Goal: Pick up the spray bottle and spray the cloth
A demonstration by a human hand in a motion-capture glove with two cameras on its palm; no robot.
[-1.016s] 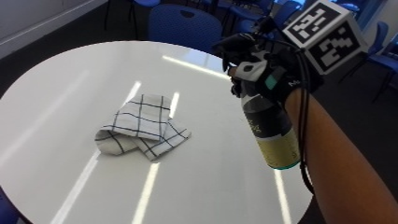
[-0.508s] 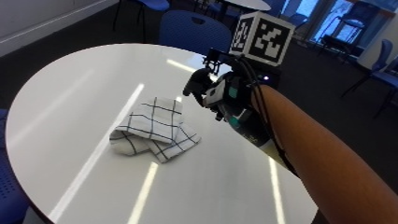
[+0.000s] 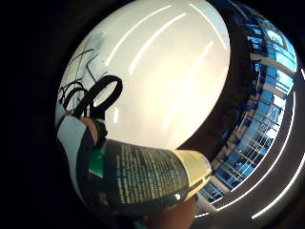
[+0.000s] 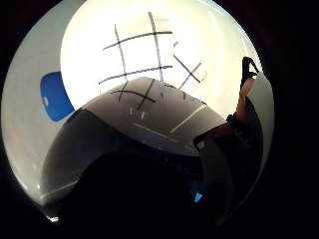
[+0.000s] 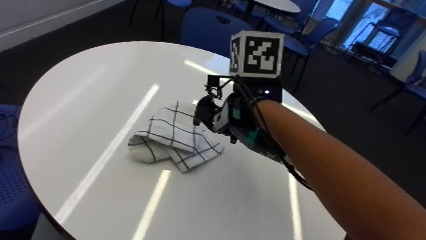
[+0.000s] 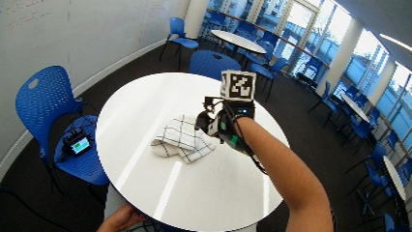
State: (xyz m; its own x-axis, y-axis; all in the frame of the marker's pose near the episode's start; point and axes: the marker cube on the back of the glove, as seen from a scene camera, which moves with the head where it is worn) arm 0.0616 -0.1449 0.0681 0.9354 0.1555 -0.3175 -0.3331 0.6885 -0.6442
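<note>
The black-gloved right hand was wrapped around a green-and-yellow labelled plastic spray bottle, holding it tilted above the round white table. Its nozzle end sat just beside the crumpled white cloth with dark grid lines, which lay on the tabletop near the middle.

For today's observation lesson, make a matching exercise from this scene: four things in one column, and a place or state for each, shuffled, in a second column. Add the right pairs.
Things:
1. spray bottle
2. checked cloth
3. round white table
4. blue chair

Places or states:
A. lies crumpled on the tabletop
B. stands on the floor beside the table
C. gripped in the gloved right hand, above the table
D. carries the cloth

Pairs: 1-C, 2-A, 3-D, 4-B
</note>
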